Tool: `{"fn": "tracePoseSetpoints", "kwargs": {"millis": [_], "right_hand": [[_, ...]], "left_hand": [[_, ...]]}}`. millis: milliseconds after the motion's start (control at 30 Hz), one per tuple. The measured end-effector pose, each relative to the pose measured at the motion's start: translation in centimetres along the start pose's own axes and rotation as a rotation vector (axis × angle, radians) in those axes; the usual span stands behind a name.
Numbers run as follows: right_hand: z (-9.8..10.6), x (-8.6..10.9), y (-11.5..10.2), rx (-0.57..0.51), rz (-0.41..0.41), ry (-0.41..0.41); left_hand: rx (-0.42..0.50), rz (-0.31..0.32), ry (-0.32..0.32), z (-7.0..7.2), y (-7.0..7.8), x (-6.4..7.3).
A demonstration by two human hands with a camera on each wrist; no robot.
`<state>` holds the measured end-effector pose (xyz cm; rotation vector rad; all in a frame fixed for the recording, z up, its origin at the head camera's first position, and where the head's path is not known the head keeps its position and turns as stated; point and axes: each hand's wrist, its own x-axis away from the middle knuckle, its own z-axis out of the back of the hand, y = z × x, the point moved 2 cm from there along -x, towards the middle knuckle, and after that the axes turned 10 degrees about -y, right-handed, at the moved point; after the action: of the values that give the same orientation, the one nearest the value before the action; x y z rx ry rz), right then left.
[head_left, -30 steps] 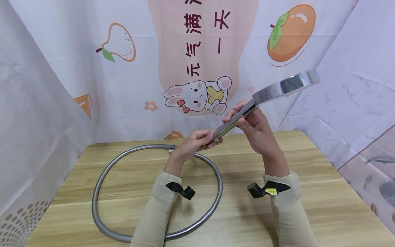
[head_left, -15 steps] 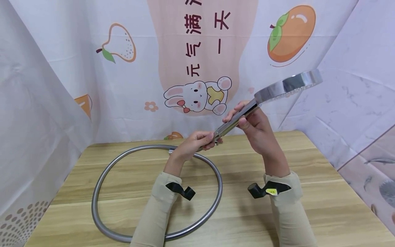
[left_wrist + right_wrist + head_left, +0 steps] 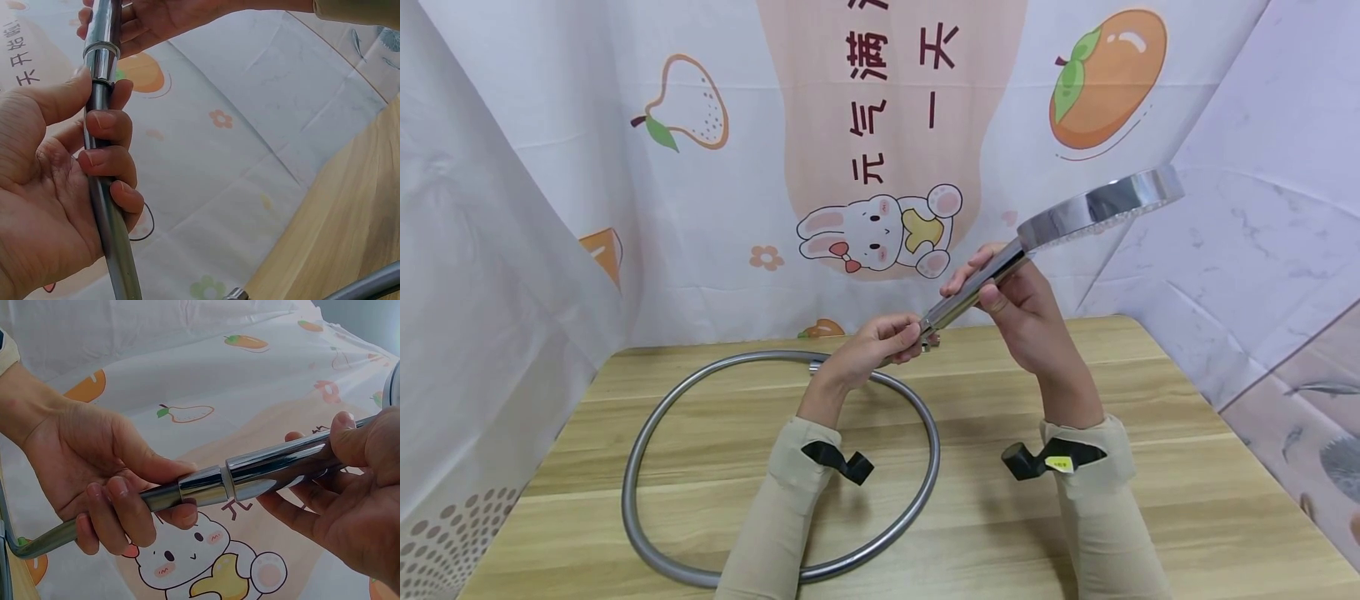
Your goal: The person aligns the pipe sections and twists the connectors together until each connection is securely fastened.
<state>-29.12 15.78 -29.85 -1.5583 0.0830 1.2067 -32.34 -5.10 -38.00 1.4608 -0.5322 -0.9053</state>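
My right hand (image 3: 1033, 321) grips the handle (image 3: 281, 462) of a chrome hand shower (image 3: 1101, 208). Its round head tilts up to the right, nozzle side down. With curled fingers, my left hand (image 3: 857, 354) holds the upper end of a grey metal shower hose (image 3: 631, 467). In the right wrist view, the hose's chrome connector nut (image 3: 203, 485) meets the handle's lower end, with a thin pale ring between them. The left thumb lies against this nut. In the left wrist view, hose and handle run in one line.
Most of the hose lies in a large loop on the wooden table (image 3: 1150, 500). Its other metal end (image 3: 815, 366) is near the left wrist. A printed curtain (image 3: 715, 233) hangs behind the table. Black camera mounts (image 3: 1037, 461) sit on both wrists.
The shower head has shifted very slightly right and its nozzle side shows a bit more. Both hands keep their hold at nearly the same place.
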Motion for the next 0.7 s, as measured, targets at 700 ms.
{"fn": "tracePoseSetpoints", "kwargs": {"millis": [700], "right_hand": [[0.28,0.14,0.55,0.017,-0.007,0.023]], "left_hand": [[0.006,0.021,0.010,-0.19,-0.11,-0.11]]}}
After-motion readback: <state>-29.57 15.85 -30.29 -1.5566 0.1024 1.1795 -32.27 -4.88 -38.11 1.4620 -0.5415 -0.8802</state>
